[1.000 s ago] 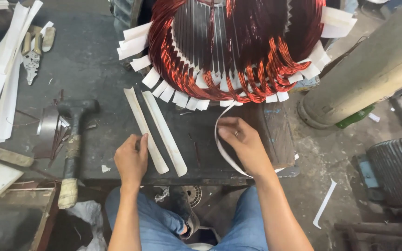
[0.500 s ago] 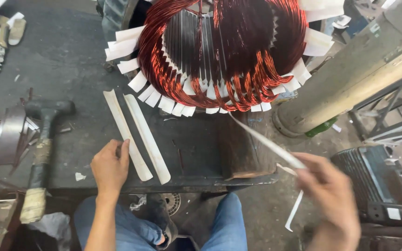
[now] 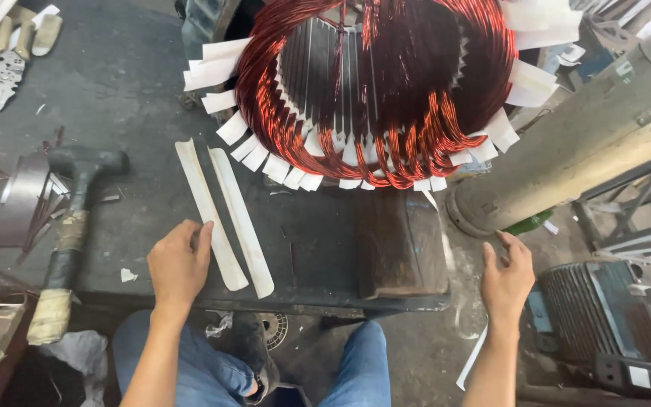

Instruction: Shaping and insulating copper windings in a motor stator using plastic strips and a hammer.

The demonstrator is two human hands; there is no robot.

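A large motor stator (image 3: 374, 90) with red copper windings and white paper slips sticking out of its slots stands on the dark workbench (image 3: 318, 241). Two long white insulation strips (image 3: 224, 215) lie side by side on the bench in front of it. My left hand (image 3: 178, 264) rests on the bench, its fingertips touching the lower end of the left strip. My right hand (image 3: 508, 275) hangs off the bench's right side over the floor, fingers spread, holding nothing.
A black rubber mallet (image 3: 73, 218) with a taped handle lies at the left. Metal scraps (image 3: 28, 196) and shears (image 3: 9, 64) lie further left. A grey cylinder (image 3: 589, 143) leans at the right. A finned motor housing (image 3: 604, 316) and a dropped white strip (image 3: 472, 358) are on the floor.
My right hand pulled a white strip away from the stator, swung right off the bench and let it go. Now it is empty. My left hand stayed on the strips.
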